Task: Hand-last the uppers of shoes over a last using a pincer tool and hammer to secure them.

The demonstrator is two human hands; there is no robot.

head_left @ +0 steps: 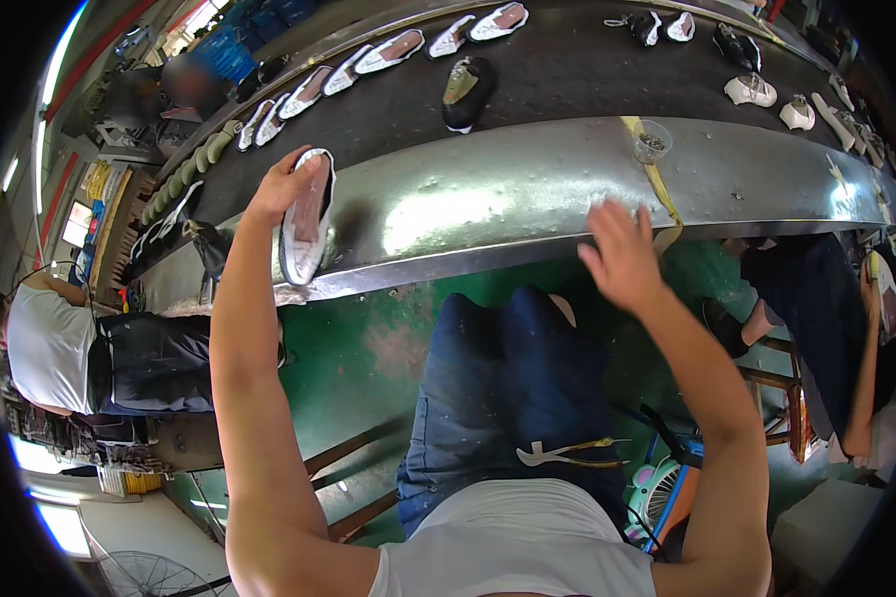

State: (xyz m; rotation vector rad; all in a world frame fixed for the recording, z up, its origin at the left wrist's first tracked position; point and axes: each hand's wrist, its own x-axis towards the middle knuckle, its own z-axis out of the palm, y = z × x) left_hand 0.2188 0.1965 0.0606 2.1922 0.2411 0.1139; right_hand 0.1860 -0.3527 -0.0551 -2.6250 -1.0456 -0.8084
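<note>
My left hand (286, 185) grips the far end of a white shoe upper (294, 249), held upright at the metal table's near edge with its brown underside showing. My right hand (622, 254) holds nothing, its fingers apart, over the table's front edge just left of a yellow strap (659, 189). Beyond that hand, a clear plastic cup (653, 142) with small grey bits in it stands on the metal. Pincers (570, 454) with yellow handles rest on my lap.
Several white shoe uppers (390, 52) line the dark belt (577, 70) behind the metal ledge (528, 159). A dark shoe (465, 95) stands on the belt. People sit at both sides, one in a white shirt (55, 343) at left. A small fan (652, 495) is beside my right leg.
</note>
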